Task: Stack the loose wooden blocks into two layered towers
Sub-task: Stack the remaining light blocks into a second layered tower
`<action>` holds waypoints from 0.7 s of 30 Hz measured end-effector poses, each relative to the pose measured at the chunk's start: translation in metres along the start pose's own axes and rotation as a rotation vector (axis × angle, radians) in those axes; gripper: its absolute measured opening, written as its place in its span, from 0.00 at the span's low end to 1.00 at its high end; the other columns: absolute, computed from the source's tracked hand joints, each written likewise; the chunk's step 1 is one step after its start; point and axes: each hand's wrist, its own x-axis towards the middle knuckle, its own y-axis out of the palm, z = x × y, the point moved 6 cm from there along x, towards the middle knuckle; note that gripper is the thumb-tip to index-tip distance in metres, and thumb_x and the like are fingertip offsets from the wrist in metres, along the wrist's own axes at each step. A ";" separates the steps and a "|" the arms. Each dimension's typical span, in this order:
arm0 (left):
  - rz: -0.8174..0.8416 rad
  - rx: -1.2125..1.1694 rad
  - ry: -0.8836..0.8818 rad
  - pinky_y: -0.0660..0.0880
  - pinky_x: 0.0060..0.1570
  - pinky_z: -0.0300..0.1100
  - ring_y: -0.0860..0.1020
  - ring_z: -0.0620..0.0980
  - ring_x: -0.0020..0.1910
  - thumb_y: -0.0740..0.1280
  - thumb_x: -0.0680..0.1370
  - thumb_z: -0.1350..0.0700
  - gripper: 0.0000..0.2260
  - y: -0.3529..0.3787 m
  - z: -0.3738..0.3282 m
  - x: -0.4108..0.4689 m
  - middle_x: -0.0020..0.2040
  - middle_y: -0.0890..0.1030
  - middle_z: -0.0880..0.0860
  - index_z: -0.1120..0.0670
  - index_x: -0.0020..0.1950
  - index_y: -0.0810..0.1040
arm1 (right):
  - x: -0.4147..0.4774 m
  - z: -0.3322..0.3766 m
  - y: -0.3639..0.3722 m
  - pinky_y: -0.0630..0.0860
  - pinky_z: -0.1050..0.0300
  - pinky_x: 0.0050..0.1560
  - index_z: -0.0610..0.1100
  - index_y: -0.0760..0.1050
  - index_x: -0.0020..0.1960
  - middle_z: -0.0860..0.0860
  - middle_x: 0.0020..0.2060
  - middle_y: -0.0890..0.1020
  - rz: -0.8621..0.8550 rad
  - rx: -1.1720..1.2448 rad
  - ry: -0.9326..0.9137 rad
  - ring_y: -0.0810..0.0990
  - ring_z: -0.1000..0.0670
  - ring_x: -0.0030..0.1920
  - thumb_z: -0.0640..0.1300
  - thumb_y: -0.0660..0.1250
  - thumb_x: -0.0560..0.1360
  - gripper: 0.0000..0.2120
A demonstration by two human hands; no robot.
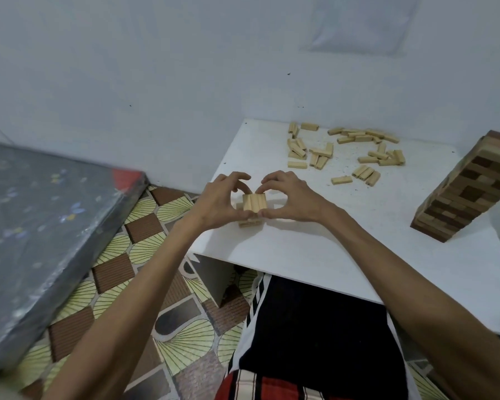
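Blocks (344, 151): most lie loose, scattered in a pale heap across the far side of the bench (329, 255), some touching or overlapping, a few singles apart. Only a short pale stack (253, 203) is built so far, sitting near the bench's left edge, well apart from the heap. Its top layer is three blocks side by side running away from the camera. Under that I can make out crosswise layers, but the exact count is hidden by the fingers. Left hand (215, 202) and right hand (290, 197) both cup it, one per side, fingers curled over the far top edge and thumbs on the near face, pinching the layers together. Reads as squaring up the stack, not placing a new block, since neither hand carries a spare one. Tall tower (468, 192) of mixed dark and light wood stands at the right edge of the bench, untouched, many layers high. It's different wood from the pale blocks, so I can't tell whether it counts as one of the two. My estimate is early stage: first pale tower a few layers up, a second pale tower not started, dozens of blocks left to place. Next step likely means reaching across to the heap for three more.
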 end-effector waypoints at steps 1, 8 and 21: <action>-0.001 0.010 -0.013 0.69 0.57 0.48 0.71 0.43 0.55 0.79 0.68 0.44 0.35 -0.003 0.004 -0.003 0.54 0.80 0.36 0.46 0.71 0.69 | 0.005 0.004 0.003 0.63 0.42 0.70 0.59 0.77 0.66 0.56 0.70 0.71 0.022 -0.009 -0.004 0.63 0.51 0.72 0.62 0.75 0.72 0.25; 0.019 -0.002 -0.083 0.71 0.61 0.52 0.71 0.40 0.55 0.72 0.63 0.35 0.38 -0.001 0.019 -0.011 0.53 0.80 0.33 0.44 0.70 0.69 | 0.018 0.009 0.013 0.63 0.40 0.70 0.60 0.77 0.65 0.56 0.70 0.70 0.108 -0.054 0.012 0.63 0.50 0.72 0.62 0.75 0.73 0.22; -0.004 0.013 -0.070 0.71 0.61 0.55 0.72 0.44 0.56 0.79 0.68 0.44 0.34 0.005 0.022 -0.011 0.55 0.81 0.36 0.46 0.71 0.69 | 0.018 0.003 0.019 0.64 0.38 0.70 0.59 0.76 0.67 0.55 0.71 0.70 0.120 -0.046 0.021 0.64 0.50 0.72 0.62 0.75 0.72 0.25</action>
